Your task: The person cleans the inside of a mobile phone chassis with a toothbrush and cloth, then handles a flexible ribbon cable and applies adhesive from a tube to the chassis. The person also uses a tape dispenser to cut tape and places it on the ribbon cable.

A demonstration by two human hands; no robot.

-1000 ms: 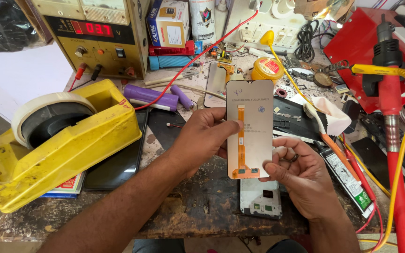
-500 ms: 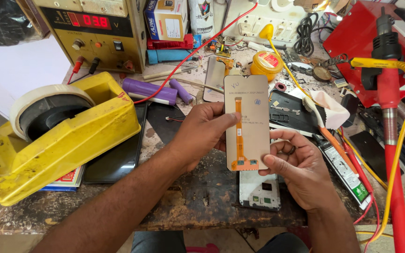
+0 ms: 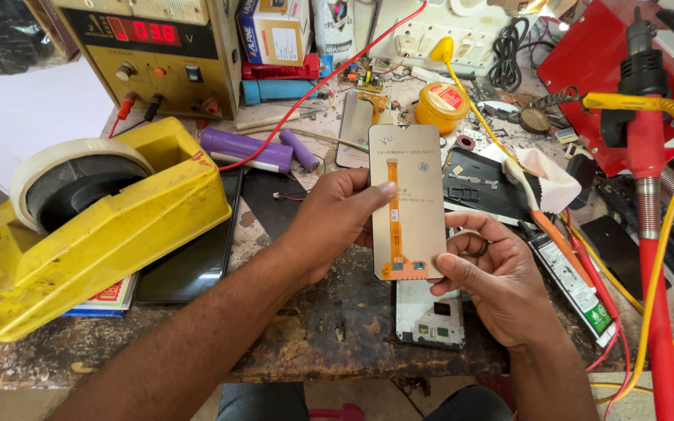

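The tall grey phone screen panel with an orange ribbon strip (image 3: 406, 201) stands upright between both hands, the left hand (image 3: 329, 222) closed in a grip on its left edge and the right hand (image 3: 493, 277) pinching its bottom right corner.

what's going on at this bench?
A person holds a phone display panel upright over a cluttered workbench, its back with an orange flex cable facing the camera. The left hand grips its left edge, thumb on the cable; the right hand supports the lower right corner. A white phone frame lies below; a yellow tape dispenser sits at left.
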